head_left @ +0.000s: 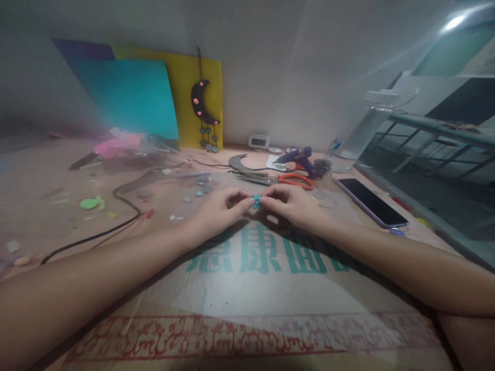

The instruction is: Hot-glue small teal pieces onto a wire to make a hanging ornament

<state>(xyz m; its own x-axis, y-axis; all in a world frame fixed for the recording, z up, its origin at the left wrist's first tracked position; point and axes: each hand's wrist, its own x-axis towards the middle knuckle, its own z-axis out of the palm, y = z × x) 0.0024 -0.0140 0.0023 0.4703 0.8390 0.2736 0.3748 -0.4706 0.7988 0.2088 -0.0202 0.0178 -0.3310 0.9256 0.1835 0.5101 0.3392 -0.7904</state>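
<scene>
A small teal piece (257,201) is pinched between my two hands, over the middle of the table. My left hand (228,207) grips its left side between thumb and forefinger. On the right side, the thumb and forefinger of my right hand (286,204) hold it too. Just beyond the hands lie orange-handled scissors (296,181) and a dark grey crescent (240,163). Several small teal and grey pieces (199,193) rest to the left of my left hand.
A phone (372,202) lies at the right. Behind are a purple glue gun (303,161), a small white clock (259,141), and a clear container (353,136). A decorated crescent (201,103) hangs against a yellow board (181,93). A black cable (127,221) crosses the left side.
</scene>
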